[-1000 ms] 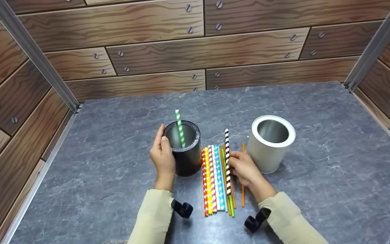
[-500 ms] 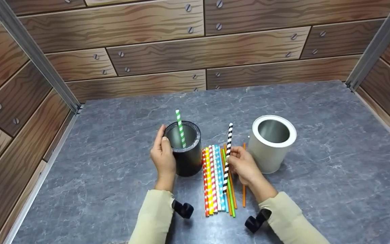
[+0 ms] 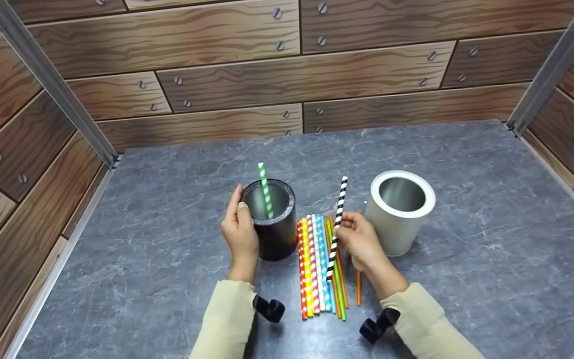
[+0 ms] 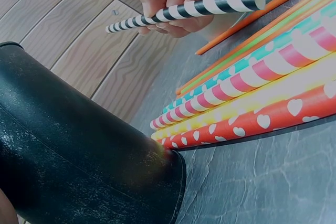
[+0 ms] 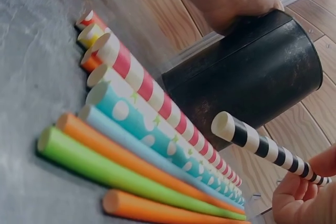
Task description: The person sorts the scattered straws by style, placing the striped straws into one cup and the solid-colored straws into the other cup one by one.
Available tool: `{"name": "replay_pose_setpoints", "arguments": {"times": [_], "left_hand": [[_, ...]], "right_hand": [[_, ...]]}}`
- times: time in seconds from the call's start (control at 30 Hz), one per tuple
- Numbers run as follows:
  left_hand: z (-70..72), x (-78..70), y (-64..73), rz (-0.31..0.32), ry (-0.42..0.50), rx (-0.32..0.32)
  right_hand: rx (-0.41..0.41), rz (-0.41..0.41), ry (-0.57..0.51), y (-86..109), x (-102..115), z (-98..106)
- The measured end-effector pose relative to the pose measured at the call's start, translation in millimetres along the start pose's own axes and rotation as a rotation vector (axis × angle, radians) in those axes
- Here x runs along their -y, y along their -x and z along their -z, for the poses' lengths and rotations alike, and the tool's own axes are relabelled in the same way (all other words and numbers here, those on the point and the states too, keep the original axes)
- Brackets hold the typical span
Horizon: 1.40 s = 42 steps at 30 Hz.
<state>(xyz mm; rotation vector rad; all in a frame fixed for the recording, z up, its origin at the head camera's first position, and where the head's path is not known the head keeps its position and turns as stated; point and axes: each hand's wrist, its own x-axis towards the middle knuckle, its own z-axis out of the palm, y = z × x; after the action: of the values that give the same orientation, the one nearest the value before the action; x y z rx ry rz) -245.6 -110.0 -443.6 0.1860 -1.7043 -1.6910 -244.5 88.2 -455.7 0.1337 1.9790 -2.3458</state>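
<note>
Two open-topped cans stand on the grey marbled tabletop point(image 3: 491, 209), with a row of drinking straws point(image 3: 313, 264) between them. Left hand point(image 3: 239, 232): grips the black can point(image 3: 278, 240), thumb at the rim. Right hand point(image 3: 360, 243): pinches the black-and-white striped straw point(image 3: 338, 217), held tilted above the row, between the black can and the white can point(image 3: 391, 235). Only the head view shows the green-and-white striped straw point(image 3: 265, 189) leaning inside the black can. The left wrist view resolves white hearts on the red straw point(image 4: 252, 123); the right wrist view resolves green stars on the white straw point(image 5: 157, 120).
</note>
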Motion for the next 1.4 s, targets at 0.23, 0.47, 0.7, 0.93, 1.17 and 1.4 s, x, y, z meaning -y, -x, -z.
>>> {"name": "replay_pose_setpoints", "arguments": {"times": [0.23, 0.47, 0.7, 0.93, 1.17, 1.4], "left_hand": [[-0.5, -0.6, 0.4, -0.026, -0.017, -0.012], [-0.4, -0.2, 0.5, -0.024, -0.008, -0.01], [-0.1, -1.2, 0.8, -0.018, 0.003, -0.004], [0.3, -2.7, 1.0, -0.02, -0.011, -0.004], [0.1, -2.4, 1.0, -0.021, -0.035, -0.004], [0.6, -1.9, 1.7, -0.011, -0.021, -0.001]], "right_hand": [[-0.008, 0.017, -0.049, 0.6, 8.5, -2.4], [-0.028, 0.045, -0.082, 0.4, 20.3, -6.0], [-0.02, 0.085, -0.076, -1.0, 31.8, -9.6], [0.008, 0.117, -0.064, 0.2, 44.1, -12.9], [0.028, 0.177, -0.061, 3.3, 54.5, -14.6], [0.038, 0.218, -0.08, 5.4, 65.6, -18.2]]}}
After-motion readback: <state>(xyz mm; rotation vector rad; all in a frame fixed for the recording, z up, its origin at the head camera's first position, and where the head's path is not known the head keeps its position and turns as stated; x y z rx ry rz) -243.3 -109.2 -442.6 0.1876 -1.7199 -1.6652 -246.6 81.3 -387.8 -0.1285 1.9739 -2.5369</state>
